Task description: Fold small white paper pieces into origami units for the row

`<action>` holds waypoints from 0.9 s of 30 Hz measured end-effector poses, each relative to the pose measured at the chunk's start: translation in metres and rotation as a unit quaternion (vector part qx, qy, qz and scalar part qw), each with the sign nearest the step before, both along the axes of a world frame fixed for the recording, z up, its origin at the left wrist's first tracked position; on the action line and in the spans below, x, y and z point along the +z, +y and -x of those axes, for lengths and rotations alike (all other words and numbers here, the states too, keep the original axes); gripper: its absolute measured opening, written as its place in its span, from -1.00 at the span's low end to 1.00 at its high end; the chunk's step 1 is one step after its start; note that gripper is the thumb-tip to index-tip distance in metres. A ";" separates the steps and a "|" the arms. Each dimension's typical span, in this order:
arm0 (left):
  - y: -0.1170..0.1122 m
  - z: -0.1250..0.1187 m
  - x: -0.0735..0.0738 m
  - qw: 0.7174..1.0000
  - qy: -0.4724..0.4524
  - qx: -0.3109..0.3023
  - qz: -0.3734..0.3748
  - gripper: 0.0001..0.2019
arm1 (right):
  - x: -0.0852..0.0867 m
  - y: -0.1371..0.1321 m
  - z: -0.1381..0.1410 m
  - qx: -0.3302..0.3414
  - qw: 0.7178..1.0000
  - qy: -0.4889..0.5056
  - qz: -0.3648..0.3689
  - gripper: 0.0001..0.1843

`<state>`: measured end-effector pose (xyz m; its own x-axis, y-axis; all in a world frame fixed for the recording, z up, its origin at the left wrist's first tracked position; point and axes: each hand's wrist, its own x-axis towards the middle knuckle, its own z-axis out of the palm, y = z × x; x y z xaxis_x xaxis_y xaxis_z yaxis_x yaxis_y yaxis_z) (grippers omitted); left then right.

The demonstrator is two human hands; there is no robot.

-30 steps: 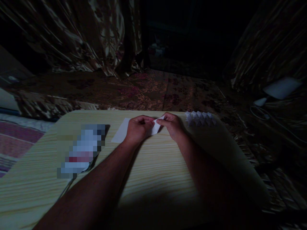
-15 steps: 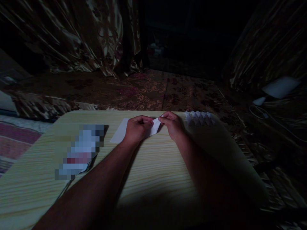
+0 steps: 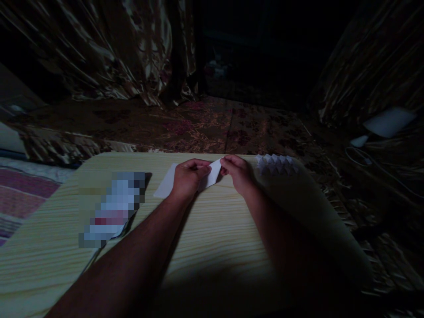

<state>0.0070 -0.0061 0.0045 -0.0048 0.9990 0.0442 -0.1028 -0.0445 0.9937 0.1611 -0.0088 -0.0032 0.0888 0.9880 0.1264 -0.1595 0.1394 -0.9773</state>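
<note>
A small folded piece of white paper point(image 3: 212, 175) is held between my two hands, just above the far half of the table. My left hand point(image 3: 188, 179) pinches its left part, thumb on top. At the paper's upper right corner, my right hand point(image 3: 236, 172) grips the edge between thumb and fingers. Flat white paper point(image 3: 164, 182) lies on the table to the left, partly hidden behind my left hand. Several small folded white paper pieces point(image 3: 277, 164) stand in rows to the right of my right hand.
The light wood-grain table point(image 3: 212, 238) has a blurred-out flat device point(image 3: 115, 207) on its left side, with a cable running toward me. Beyond the far edge is a bench with patterned cloth point(image 3: 198, 126). A white object with a cord point(image 3: 389, 121) lies at the right.
My right thumb has shifted slightly at the paper's corner, and a bit more of the paper's face shows. Both hands stay in nearly the same place; the view has moved slightly.
</note>
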 end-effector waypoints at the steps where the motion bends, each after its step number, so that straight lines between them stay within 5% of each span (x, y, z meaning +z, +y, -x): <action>1: 0.000 0.000 0.000 1.000 -0.005 -0.001 -0.003 -0.68 | 0.000 -0.001 0.002 0.014 0.999 -0.031 -0.005 -0.71; 27: 0.003 0.002 -0.005 1.000 -0.016 0.017 0.001 -0.73 | -0.006 -0.002 0.008 0.020 0.982 -0.189 -0.016 -0.62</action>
